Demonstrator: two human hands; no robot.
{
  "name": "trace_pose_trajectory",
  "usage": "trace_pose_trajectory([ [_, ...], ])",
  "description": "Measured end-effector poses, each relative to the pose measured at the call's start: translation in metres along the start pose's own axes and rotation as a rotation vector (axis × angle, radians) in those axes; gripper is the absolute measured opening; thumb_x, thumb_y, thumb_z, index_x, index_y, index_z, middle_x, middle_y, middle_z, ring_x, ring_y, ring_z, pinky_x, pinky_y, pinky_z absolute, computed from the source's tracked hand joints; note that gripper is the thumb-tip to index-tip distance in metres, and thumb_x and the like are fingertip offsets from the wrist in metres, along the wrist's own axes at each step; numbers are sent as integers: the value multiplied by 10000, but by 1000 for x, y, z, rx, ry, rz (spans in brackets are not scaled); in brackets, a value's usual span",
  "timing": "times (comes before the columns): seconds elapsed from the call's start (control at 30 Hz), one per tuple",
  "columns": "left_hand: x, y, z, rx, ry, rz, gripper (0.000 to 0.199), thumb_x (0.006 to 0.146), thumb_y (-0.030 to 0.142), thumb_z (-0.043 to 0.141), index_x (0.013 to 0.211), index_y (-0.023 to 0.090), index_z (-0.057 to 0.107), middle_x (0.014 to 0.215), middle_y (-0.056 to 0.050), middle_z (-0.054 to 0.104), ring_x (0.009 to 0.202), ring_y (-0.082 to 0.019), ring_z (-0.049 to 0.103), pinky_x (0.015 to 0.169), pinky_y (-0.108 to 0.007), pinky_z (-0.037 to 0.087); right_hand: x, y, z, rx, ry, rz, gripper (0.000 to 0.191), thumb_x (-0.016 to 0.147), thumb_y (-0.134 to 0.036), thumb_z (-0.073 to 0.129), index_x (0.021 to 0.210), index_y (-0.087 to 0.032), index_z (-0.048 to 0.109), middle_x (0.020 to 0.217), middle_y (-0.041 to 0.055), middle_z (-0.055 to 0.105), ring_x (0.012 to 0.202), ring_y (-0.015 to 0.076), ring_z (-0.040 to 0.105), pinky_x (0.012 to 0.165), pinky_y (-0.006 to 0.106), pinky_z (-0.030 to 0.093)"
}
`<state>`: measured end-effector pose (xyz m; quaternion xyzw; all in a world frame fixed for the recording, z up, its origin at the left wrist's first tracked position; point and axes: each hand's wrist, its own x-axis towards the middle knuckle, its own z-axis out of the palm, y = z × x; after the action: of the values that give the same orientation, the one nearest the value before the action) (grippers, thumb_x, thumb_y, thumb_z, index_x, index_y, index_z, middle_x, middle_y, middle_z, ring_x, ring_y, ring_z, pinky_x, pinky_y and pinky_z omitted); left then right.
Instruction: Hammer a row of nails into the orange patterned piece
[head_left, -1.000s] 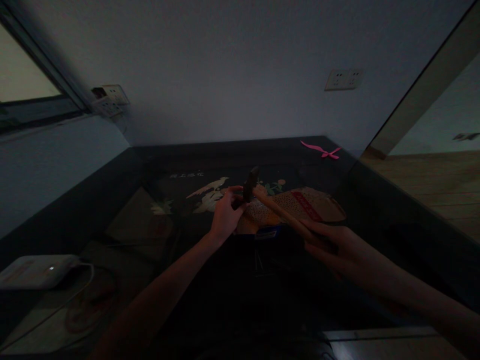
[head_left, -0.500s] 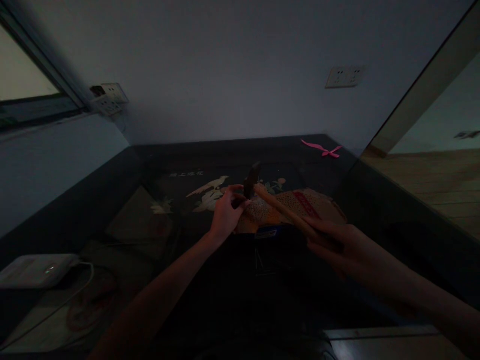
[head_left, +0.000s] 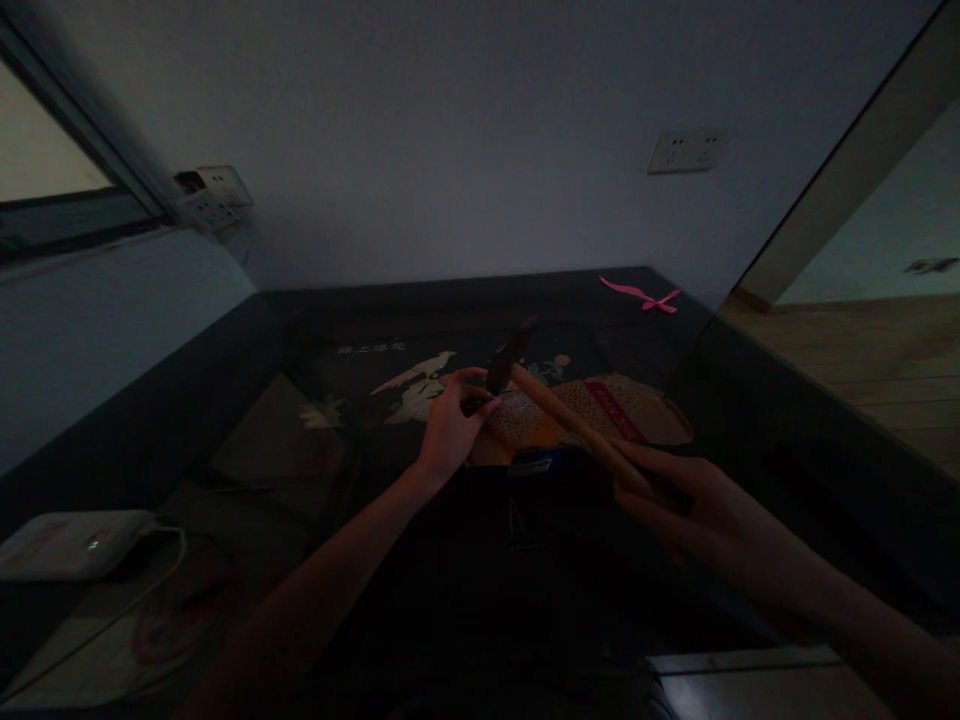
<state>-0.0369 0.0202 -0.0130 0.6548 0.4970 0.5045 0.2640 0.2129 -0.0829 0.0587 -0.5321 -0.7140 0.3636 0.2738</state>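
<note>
A hammer with a wooden handle [head_left: 566, 418] and a dark head is gripped by my right hand [head_left: 686, 495], its fingers wrapped round the handle's lower end. The hammer head lies right by the fingertips of my left hand [head_left: 454, 425]. That hand is in a pinch above the patterned orange-brown package [head_left: 607, 412] with a red band; what it pinches is too small and dark to name. At the package's front edge shows a small blue item [head_left: 534, 461]. A few thin light slivers [head_left: 516, 520] lie on the dark surface nearer to me.
A pink ribbon [head_left: 651, 300] lies at the back right of the dark table [head_left: 450, 295]. On the left are a white power bank or adapter [head_left: 82, 545] with a cable and a light bag. Wall sockets [head_left: 686, 151] are behind.
The hammer head has tilted slightly and its top end has shifted to the right. My left hand keeps its pinch in nearly the same place.
</note>
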Motion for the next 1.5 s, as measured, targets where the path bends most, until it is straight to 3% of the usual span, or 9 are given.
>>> trace_pose_trajectory([
  [0.17, 1, 2, -2, -42, -46, 4, 368, 774, 154, 659, 1111, 202, 517, 816, -5, 704, 811, -172, 693, 785, -332, 555, -2, 17, 12, 244, 84, 112, 503, 809, -404, 626, 1263, -192, 583, 709, -8, 598, 452, 100, 490, 356, 200, 419],
  [0.33, 0, 3, -3, -58, -80, 41, 383, 773, 153, 642, 1128, 195, 506, 870, -22, 707, 843, -161, 689, 813, -324, 554, 3, 34, 30, 428, 245, 98, 508, 790, -405, 659, 1244, -198, 567, 725, -12, 579, 411, 87, 474, 338, 212, 417],
  [0.5, 0, 8, -7, 26, -85, 115, 437, 766, 178, 651, 1171, 188, 485, 965, -49, 694, 907, -174, 672, 850, -336, 535, 5, 44, 31, 501, 295, 68, 458, 792, -388, 661, 1190, -183, 566, 661, -34, 558, 372, 81, 462, 328, 214, 394],
  [0.77, 1, 55, -38, 222, 37, 316, 274, 796, 154, 588, 1068, 188, 575, 977, -41, 661, 897, -158, 632, 831, -289, 503, 0, 47, 27, 562, 282, 88, 418, 810, -361, 653, 1178, -185, 560, 631, -54, 529, 377, 72, 445, 342, 210, 362],
  [0.83, -8, 71, -45, 274, -101, 349, 161, 808, 166, 586, 961, 204, 622, 879, -15, 670, 783, -143, 634, 735, -249, 505, 0, 47, 27, 567, 287, 94, 440, 806, -359, 659, 1197, -187, 555, 645, -52, 535, 380, 69, 448, 342, 206, 367],
  [0.97, -35, 89, -40, 394, -796, 336, 141, 849, 159, 559, 922, 243, 646, 851, 11, 689, 715, -130, 641, 627, -208, 481, 0, 50, 28, 566, 285, 80, 446, 792, -357, 672, 1185, -180, 558, 711, -33, 565, 382, 60, 452, 329, 198, 375],
  [1.03, -47, 91, -29, 574, -988, 309, 172, 864, 121, 515, 912, 226, 642, 879, -6, 690, 744, -155, 651, 627, -232, 477, 0, 53, 29, 559, 286, 66, 442, 781, -356, 677, 1164, -167, 565, 730, -22, 577, 374, 59, 449, 317, 200, 375],
  [1.17, -60, 83, -9, 915, -1079, 293, 217, 845, 63, 471, 944, 176, 627, 933, -55, 672, 748, -207, 653, 587, -283, 463, 0, 58, 31, 564, 308, 36, 414, 784, -344, 677, 1148, -176, 573, 732, -24, 579, 368, 55, 453, 315, 193, 369],
  [1.5, -75, 60, 6, 1003, -1081, 329, 143, 841, 149, 520, 944, 161, 619, 926, -65, 656, 714, -227, 654, 551, -317, 477, 2, 54, 28, 523, 284, 9, 368, 823, -325, 641, 1143, -155, 573, 631, -50, 549, 354, 55, 450, 337, 193, 353],
])
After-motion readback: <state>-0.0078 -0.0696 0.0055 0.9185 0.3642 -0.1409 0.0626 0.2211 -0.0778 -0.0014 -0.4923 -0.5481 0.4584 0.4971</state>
